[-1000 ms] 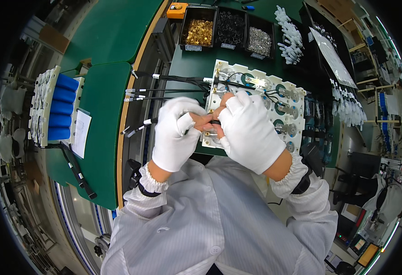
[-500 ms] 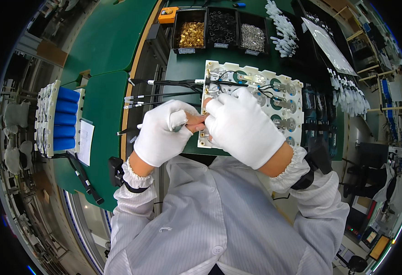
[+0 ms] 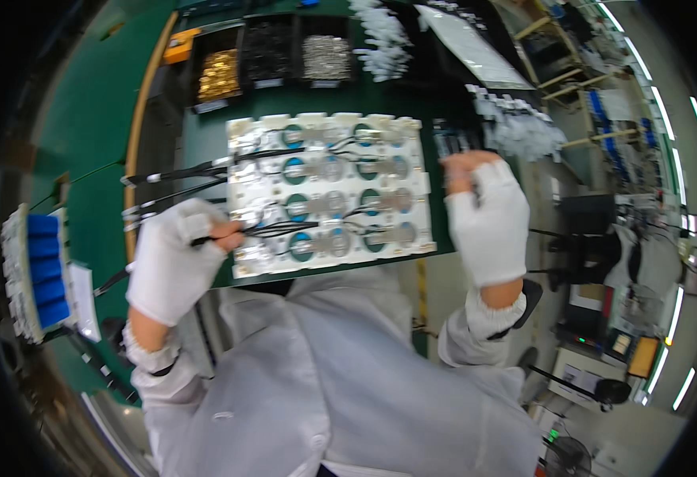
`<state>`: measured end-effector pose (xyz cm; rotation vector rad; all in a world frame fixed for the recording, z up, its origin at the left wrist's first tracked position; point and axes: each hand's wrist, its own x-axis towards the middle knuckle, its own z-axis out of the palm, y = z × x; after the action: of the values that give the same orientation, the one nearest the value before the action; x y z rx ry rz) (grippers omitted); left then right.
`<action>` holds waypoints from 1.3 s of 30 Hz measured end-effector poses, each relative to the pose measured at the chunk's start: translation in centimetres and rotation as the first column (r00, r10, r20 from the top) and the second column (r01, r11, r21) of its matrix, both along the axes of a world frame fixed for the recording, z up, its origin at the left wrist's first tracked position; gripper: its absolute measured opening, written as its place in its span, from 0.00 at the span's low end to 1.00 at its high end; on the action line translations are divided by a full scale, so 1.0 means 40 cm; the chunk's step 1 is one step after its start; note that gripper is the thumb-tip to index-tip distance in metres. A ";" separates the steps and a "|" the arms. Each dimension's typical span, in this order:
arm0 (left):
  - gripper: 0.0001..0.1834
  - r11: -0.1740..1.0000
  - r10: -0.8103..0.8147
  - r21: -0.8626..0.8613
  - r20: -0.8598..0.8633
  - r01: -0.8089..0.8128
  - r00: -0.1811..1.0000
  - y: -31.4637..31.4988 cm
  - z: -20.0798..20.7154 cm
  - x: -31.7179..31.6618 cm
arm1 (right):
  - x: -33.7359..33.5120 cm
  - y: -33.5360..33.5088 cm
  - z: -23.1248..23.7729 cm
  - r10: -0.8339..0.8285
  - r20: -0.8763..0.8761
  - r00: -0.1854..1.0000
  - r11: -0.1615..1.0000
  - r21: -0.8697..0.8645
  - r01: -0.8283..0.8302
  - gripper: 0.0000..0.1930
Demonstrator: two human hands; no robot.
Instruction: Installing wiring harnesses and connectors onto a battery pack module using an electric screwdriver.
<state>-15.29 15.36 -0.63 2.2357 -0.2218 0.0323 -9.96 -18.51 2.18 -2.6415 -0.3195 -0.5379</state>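
A white battery module [image 3: 348, 179] lies on the green bench, with round cells, metal connecting tabs and thin black wires across its top. At its left edge, my gloved left hand [image 3: 175, 258] is closed, bare fingertips pinching a black wire bundle [image 3: 281, 229] that runs onto the module. My gloved right hand [image 3: 487, 219] is raised off the module's right side, apart from it. Its bare fingertips are smeared by motion and lie near dark, clear-bodied items [image 3: 453, 137] at the bench's right; whether they hold anything does not show.
Along the back stand bins of gold-coloured parts [image 3: 220, 75], black parts [image 3: 267, 49] and silver parts [image 3: 326, 60]. White-tipped leads [image 3: 382, 40] lie beside them, more [image 3: 519, 127] at right. More cables [image 3: 178, 175] extend left. A second module with blue cells [image 3: 46, 270] stands at far left.
My right hand has left the module's left edge and swung to the right, beyond the module. My left hand stays by the left edge with the wires. The whole view has shifted.
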 end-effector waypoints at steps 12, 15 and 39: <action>0.10 0.989 0.045 0.136 0.088 -0.057 0.995 -0.020 -0.001 -0.002 | 0.035 -0.503 -0.321 -0.328 -0.571 0.753 0.942 -0.258 0.214 0.28; 0.10 0.989 -0.051 0.144 0.136 0.031 0.989 -0.014 -0.015 0.008 | -0.081 -0.565 -0.288 0.061 -0.824 0.564 0.753 0.409 0.516 0.24; 0.06 0.969 -0.203 0.176 0.176 0.172 0.963 0.030 -0.057 0.010 | 0.047 0.366 -0.035 0.859 0.460 0.223 -0.308 0.814 -0.493 0.44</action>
<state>-14.87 16.57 -2.92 2.3614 -0.5595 0.1339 -8.07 -3.89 0.78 -0.8344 -1.0719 0.2524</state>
